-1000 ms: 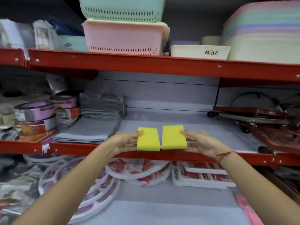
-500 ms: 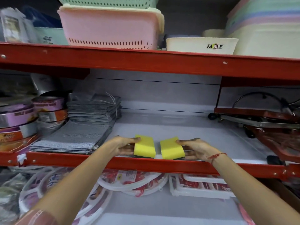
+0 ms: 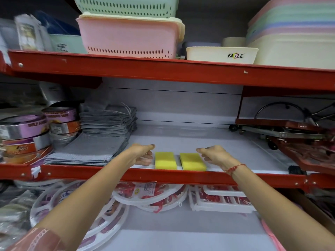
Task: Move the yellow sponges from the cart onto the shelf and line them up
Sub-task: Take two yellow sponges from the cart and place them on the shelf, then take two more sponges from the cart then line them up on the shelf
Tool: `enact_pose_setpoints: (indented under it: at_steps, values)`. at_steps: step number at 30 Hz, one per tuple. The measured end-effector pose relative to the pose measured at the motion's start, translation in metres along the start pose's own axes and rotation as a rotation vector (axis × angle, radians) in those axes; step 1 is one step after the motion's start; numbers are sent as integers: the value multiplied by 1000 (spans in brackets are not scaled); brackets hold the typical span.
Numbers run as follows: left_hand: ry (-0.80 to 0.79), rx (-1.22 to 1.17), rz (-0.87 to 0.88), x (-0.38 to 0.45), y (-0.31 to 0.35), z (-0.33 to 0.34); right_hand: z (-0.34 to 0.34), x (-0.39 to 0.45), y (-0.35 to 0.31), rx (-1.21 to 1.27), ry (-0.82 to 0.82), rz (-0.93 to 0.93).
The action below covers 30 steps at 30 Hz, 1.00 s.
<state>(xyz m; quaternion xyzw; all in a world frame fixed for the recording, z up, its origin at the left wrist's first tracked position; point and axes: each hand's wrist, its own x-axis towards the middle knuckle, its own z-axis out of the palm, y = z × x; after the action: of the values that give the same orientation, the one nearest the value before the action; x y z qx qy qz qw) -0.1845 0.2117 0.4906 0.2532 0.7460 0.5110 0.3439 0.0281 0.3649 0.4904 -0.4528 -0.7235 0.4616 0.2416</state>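
Two yellow sponges (image 3: 165,160) (image 3: 193,161) lie side by side mid-frame on the shelf (image 3: 226,147). Left hand (image 3: 143,154) and right hand (image 3: 214,155) flank them, each grip loose and empty.

Matt, porous foam sponges (image 3: 165,160) lie on a smooth grey shelf (image 3: 199,140) with a glossy red painted metal rail (image 3: 126,173); woven grey cloths (image 3: 90,151) are beside them.
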Motion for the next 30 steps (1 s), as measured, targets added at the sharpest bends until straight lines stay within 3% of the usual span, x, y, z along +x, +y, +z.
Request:
enact_pose_setpoints:
  at_steps: [4,7,9,12,19,30]
  values:
    - [-21,-92,110,-32,-2,-9,12,-32,-11,271,14,-92]
    - [-87,-130,175,-65,-15,-15,23,-65,-14,578,-118,-72]
    - [-138,-155,175,-85,-30,-19,33,-86,-8,652,-205,-24]
    - [-202,-155,132,-104,-62,-24,50,-111,9,691,-279,31]
    - [-182,-163,-67,-125,-176,-27,111,-159,74,709,-333,242]
    - [-165,-110,-462,-141,-352,-30,224,-201,216,490,-417,659]
